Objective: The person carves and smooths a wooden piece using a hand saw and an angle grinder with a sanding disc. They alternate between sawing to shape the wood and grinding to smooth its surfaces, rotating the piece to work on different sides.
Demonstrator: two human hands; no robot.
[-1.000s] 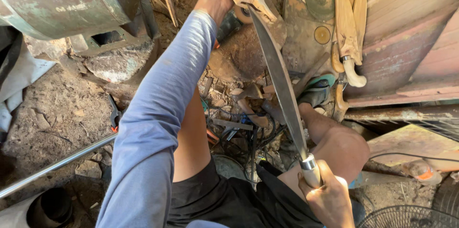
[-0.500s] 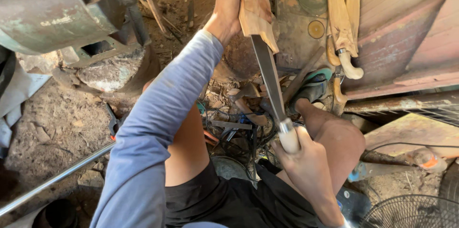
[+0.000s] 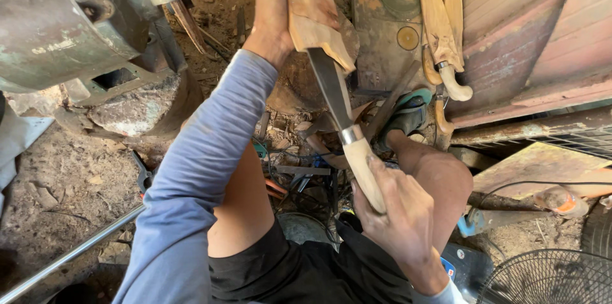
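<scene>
Blade half inside its wooden sheath

Blade (image 3: 333,90) ran down the middle of the head view, its dark steel slanting from the upper centre toward the lower right, with its upper part hidden inside a pale wooden sheath (image 3: 310,14). The left hand (image 3: 273,7), at the top centre of the frame, was wrapped around the sheath, fingers closed on its far side, a blue sleeve (image 3: 210,151) trailing down to the lower left. The right hand (image 3: 398,218), lower right of centre, was clenched around the light wooden handle (image 3: 366,170), just below a metal collar where handle met blade. A bare knee (image 3: 446,179) rose just right of that hand.

At the upper right, more pale sheaths and handles (image 3: 440,29) leaned against a rusty plate. A heavy grey machine (image 3: 57,20) filled the upper left, a metal rod (image 3: 70,256) crossed the dirt at the lower left, and a fan grille (image 3: 551,278) sat in the lower right corner
</scene>
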